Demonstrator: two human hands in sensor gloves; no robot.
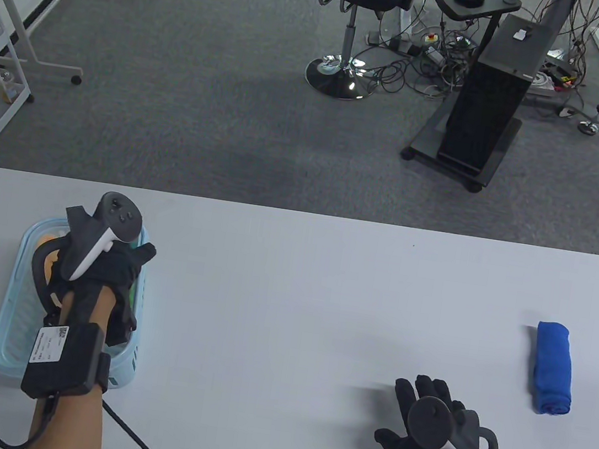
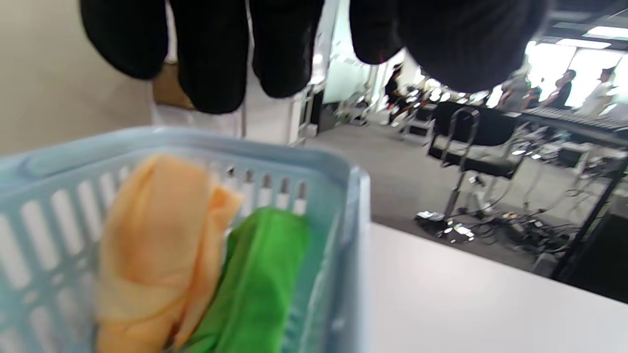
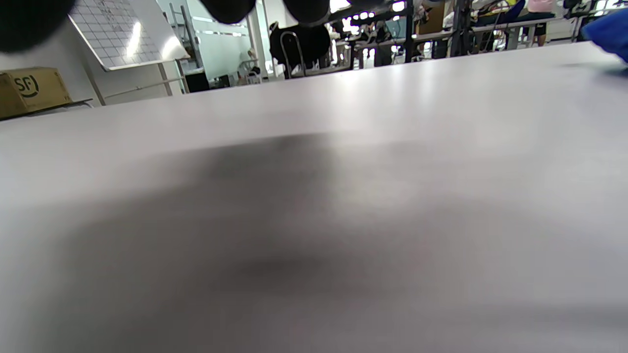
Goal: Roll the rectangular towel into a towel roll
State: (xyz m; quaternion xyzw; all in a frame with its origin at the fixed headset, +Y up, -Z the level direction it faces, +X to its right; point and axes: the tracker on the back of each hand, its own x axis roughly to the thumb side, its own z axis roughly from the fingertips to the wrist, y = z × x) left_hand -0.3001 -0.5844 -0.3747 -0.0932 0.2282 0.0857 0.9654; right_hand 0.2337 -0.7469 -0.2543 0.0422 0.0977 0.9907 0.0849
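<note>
Reaching into the blue basket (image 1: 19, 274), the left hand (image 1: 104, 264) is held loosely open, empty, above orange towel (image 2: 157, 245) and green towel (image 2: 260, 284); both could be snagged together. The right hand (image 1: 432, 427) is rested flat; a blue towel roll (image 1: 552, 367) lies apart.

Bare white table (image 3: 343, 147), blue towel roll (image 3: 608, 32) at its far right, gloved fingertips (image 3: 228, 10) above.

white table (image 1: 290, 290) with blue basket (image 1: 8, 317), blue towel roll (image 1: 552, 367)

One blue towel roll (image 1: 553, 367); one basket (image 2: 314, 166); seemingly two towels inside: orange (image 2: 157, 235), green (image 2: 260, 279).
</note>
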